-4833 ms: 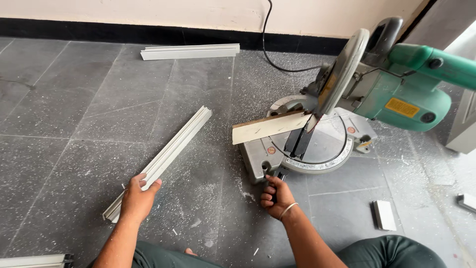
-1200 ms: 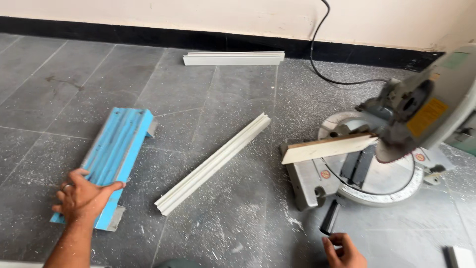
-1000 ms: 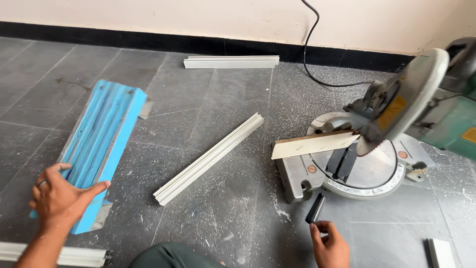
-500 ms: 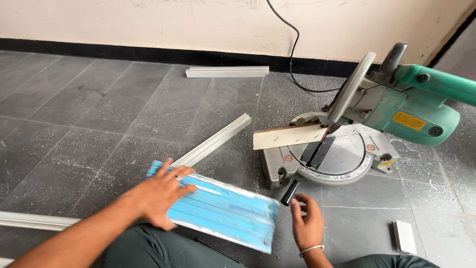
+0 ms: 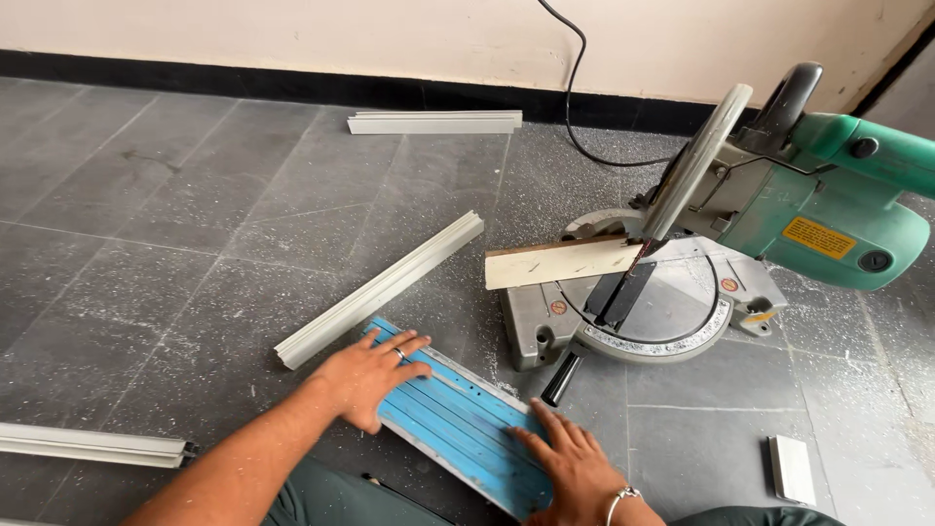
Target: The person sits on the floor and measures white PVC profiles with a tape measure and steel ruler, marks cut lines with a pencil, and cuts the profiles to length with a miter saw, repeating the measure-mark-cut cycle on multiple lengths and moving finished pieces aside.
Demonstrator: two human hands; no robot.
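Head view: a blue ribbed panel (image 5: 458, 429), a flat alu-type section w/ grey edges, is seen lying on the grey tiled floor (image 5: 146, 244), angled from upper left to lower right, just in front of the person's lap. The left hand (image 5: 368, 375) is laid flat on the panel's upper-left end, fingers spread, palm down; nothing is clasped, the hand is open and pressing on the surface. A ring is worn on one finger. The right hand (image 5: 575, 466) is laid flat on the panel's lower-right end, fingers spread the same way, open, not closed round anything; a metal bracelet (image 5: 617, 501) is seen at the wrist.

Just beyond the panel, a long pale grey profile (image 5: 380, 289) is lying diagonally, close to the panel's top corner; contact can't be told. A shorter grey profile (image 5: 434, 122) is lying near the black skirting, well apart. Another profile end (image 5: 93, 444) is seen at lower left.

To the right, a green mitre saw (image 5: 769, 209) is standing on the floor, blade guard raised, w/ a wooden strip (image 5: 563, 263) resting across its round base, under the blade. The saw's black handle knob (image 5: 560, 380) is pointed toward the panel, just beside the right hand. A black cable (image 5: 575, 97) is run up the wall. A small grey offcut (image 5: 791, 469) is lying at lower right. Dust and chips are scattered over the floor.
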